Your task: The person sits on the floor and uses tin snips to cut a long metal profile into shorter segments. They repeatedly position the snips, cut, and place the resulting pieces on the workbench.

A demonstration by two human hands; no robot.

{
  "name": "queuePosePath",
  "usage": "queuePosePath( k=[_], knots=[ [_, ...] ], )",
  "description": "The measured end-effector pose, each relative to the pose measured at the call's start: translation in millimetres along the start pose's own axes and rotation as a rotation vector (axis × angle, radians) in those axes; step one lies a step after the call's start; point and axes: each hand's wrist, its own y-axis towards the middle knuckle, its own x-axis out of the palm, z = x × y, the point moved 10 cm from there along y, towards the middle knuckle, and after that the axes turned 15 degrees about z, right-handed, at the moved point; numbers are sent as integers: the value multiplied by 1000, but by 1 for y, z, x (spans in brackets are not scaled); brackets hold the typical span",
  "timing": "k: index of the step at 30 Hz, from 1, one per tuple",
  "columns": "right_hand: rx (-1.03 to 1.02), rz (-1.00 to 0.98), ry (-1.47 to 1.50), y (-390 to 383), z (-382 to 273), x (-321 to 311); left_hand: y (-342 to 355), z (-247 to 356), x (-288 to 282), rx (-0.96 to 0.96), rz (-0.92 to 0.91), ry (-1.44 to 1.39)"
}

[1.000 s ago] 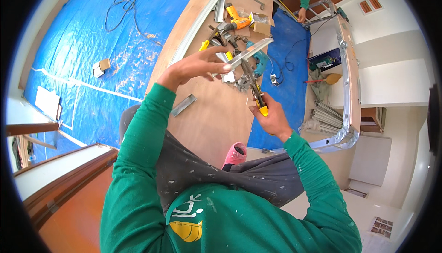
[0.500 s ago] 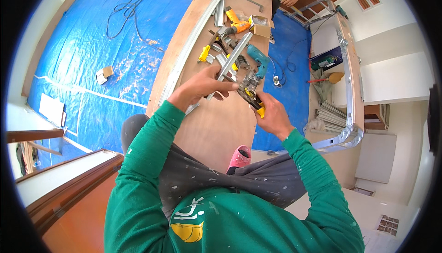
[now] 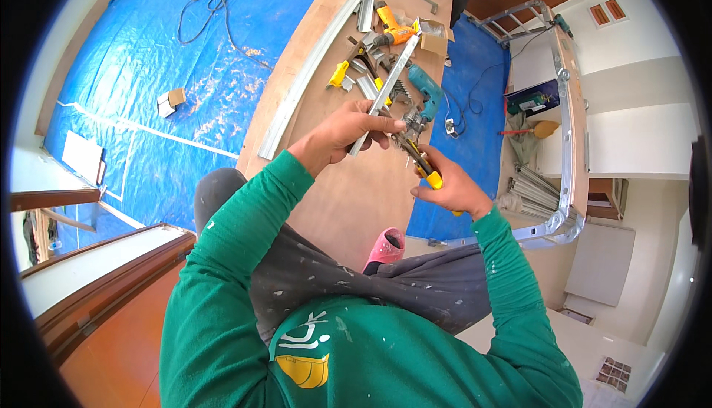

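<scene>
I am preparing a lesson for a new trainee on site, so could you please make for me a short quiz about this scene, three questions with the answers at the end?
1. Which thing does the left hand hold?
a) a cardboard box
b) a metal strip
c) a pink shoe

2. True or false: in the picture, the teal power tool lies nearer to the right hand than the orange power tool does.

3. Fill in the missing colour: the right hand grips a plier-like tool with black and ____ on its handles.

Key: 1. b; 2. True; 3. yellow
</scene>
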Motion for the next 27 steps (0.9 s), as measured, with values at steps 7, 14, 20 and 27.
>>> queuePosePath(
  k=[7,14,20,27],
  knots=[
    [52,-374,273,-15,-5,11,-6,-4,9,-79,-36,-40],
    [103,-313,189,-21,6,10,-15,-2,15,-68,-32,37],
    [-86,-19,-35,-21,0,-7,-31,30,18,165,-16,225],
    [-315,250,-227,-25,-25,-31,-38,50,21,296,-8,549]
  ],
)
